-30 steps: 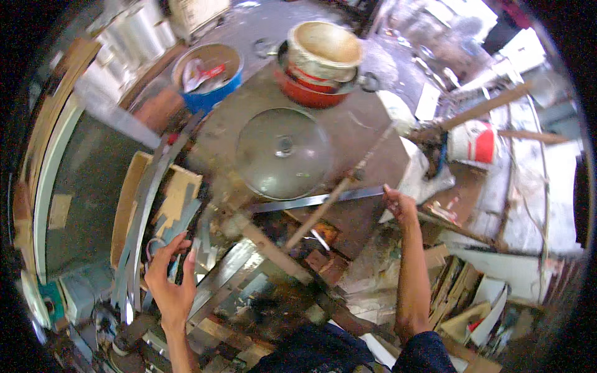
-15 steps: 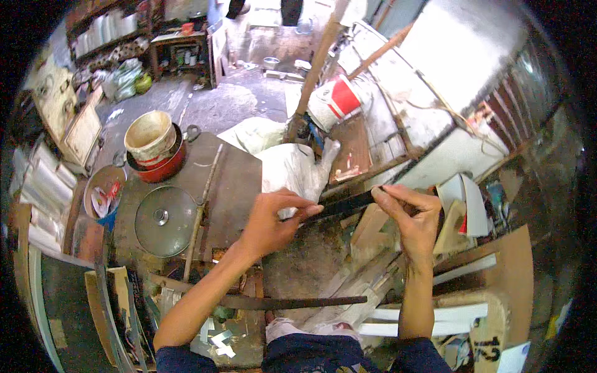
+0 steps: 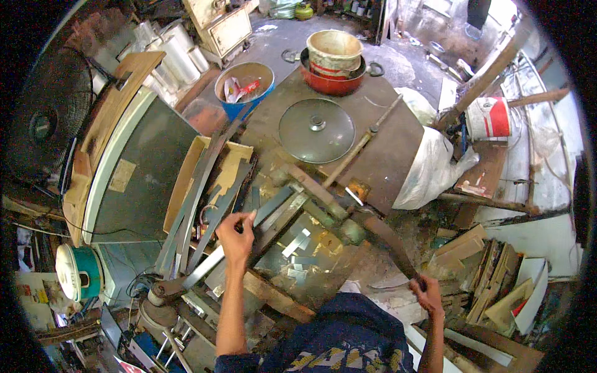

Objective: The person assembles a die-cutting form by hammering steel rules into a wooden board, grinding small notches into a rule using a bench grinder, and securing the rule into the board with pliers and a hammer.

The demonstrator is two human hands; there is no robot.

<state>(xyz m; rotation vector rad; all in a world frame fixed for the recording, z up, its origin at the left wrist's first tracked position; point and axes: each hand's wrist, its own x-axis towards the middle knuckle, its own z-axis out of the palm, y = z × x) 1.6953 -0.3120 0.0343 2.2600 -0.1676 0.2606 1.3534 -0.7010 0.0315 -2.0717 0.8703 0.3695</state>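
Note:
My left hand pinches the near end of a flat grey strip between thumb and fingers. The strip's far end reaches the metal cutter on the workbench. Away to the right, my right hand is wrapped round the end of the long dark lever that runs from the cutter. Several small pale cut pieces lie below the cutter. Beside my left hand, an open cardboard box has long grey strips across it.
On the bench lie a round glass lid and a thin rod. A red pot with a dirty bucket in it stands behind. A blue bin is at the far left, a white sack at the right, wood offcuts below it.
The view has turned left. The dark strip, stretched between both hands before, is now in my left hand alone at the cutter. My right hand has let go of it and taken the lever.

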